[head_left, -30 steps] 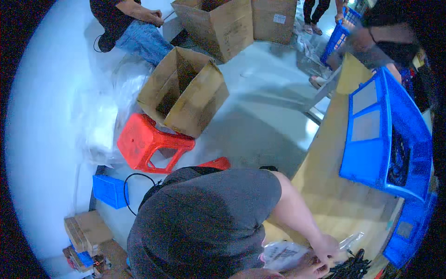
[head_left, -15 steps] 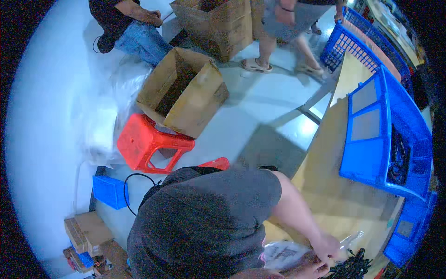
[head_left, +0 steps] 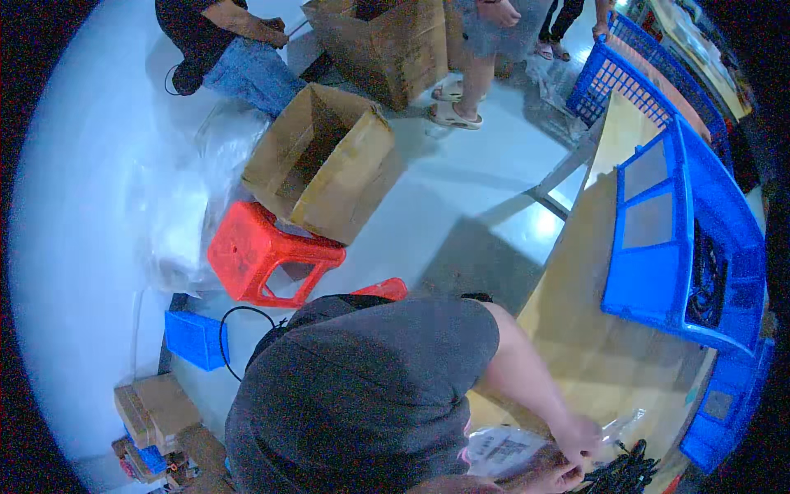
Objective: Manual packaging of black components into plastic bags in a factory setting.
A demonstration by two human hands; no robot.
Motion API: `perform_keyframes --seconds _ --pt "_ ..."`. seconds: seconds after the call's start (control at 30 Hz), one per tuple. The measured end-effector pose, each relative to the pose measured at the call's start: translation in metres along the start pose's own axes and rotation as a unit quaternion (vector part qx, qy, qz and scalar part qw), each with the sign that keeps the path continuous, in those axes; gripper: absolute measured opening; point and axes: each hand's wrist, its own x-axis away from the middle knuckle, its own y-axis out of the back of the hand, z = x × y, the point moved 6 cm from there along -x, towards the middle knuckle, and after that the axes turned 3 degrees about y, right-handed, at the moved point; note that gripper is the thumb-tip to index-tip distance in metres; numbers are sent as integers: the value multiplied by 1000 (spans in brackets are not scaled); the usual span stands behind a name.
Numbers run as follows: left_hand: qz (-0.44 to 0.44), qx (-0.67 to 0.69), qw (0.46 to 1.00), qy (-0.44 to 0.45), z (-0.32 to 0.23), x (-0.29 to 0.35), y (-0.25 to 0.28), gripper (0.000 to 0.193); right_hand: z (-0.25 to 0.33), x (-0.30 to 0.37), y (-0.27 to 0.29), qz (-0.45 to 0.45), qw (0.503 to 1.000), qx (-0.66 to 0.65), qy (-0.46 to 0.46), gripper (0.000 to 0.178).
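Note:
Neither of my hands shows in the head view. A co-worker in a grey shirt (head_left: 362, 395) fills the lower middle and leans toward a wooden table (head_left: 592, 329) on the right. That person's hands (head_left: 576, 440) work at the table's near end, on a clear plastic bag (head_left: 502, 449) and beside a bundle of black cables (head_left: 625, 473). A large blue plastic crate (head_left: 658, 247) stands further along the table with black cables inside.
A red plastic stool (head_left: 255, 255) and an open cardboard box (head_left: 329, 160) stand on the pale floor. A second cardboard box (head_left: 387, 41), a crouching person (head_left: 230, 49) and a standing person in sandals (head_left: 469, 82) are at the back. Small boxes (head_left: 156, 412) lie lower left.
A person in sandals has walked in at the back and moved left, toward the far cardboard box. The grey-shirted co-worker's hands stay at the bag.

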Motion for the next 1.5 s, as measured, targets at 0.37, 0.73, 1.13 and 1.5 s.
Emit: perform_keyframes --seconds 0.37,0.73,1.13,1.5 --pt "31 7 999 17 -4 0 4 52 5 -1 -7 2 992 -118 -49 44" --pt "29 -12 1000 -2 -6 -3 2 53 -37 -6 1 -13 998 -34 -47 43" --pt "-33 154 987 20 8 16 14 32 -39 9 -4 42 993 90 -64 33" --pt "-148 91 982 -72 6 34 42 38 -54 19 -40 74 982 -116 -131 28"
